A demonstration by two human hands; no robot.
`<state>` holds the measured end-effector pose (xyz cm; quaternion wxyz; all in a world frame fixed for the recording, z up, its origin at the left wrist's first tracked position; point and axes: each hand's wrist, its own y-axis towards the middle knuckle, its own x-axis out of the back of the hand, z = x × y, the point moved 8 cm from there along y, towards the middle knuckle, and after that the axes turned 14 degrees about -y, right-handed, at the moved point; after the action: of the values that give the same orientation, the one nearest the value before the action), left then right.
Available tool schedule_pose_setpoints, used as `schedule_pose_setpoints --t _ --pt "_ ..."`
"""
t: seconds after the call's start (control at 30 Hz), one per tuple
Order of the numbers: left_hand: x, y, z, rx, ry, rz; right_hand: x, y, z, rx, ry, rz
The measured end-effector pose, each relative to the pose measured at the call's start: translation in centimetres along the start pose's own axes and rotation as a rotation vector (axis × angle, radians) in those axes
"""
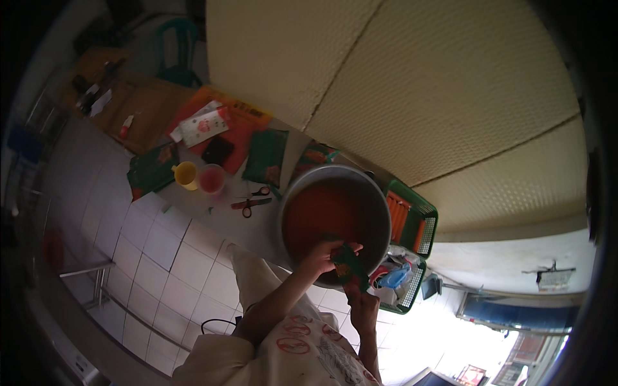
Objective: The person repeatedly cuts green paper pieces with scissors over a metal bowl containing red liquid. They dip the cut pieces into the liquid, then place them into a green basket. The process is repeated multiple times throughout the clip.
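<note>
We see a pale, dimpled wall (444, 83) with dark seams rising along the far side of the grey-white table (261, 228). White square floor tiles (154, 238) with dark joints spread along the table's near side. Past the table's left end, we make out a brown wooden desk (151, 106) and a green chair (177, 74) in dimmer light. Metal rails (145, 323) stand across the floor from the table. Beyond its right end, strong white glare washes out the floor near a blue panel (521, 312).
</note>
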<state>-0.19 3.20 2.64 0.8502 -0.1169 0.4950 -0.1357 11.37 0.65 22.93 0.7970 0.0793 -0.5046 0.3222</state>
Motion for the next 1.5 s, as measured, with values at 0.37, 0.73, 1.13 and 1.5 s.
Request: schedule_pose_setpoints --t 0.37,0.73,1.13,1.5 --pt "-2.4 0.4 1.2 -0.032 0.127 0.114 -0.9 2.3 -4.1 -0.301 0.567 0.287" --pt "1.6 2.2 -0.2 -0.278 0.033 0.014 -1.1 1.4 -3.4 -0.329 0.158 0.293" --pt "-0.3 0.3 2.9 -0.269 0.039 -0.094 -1.0 0.9 -3.4 -0.368 0.347 0.25" --pt "1.3 1.0 2.5 -0.182 -0.22 -0.08 0.6 0.2 -1.0 0.023 0.207 0.105"
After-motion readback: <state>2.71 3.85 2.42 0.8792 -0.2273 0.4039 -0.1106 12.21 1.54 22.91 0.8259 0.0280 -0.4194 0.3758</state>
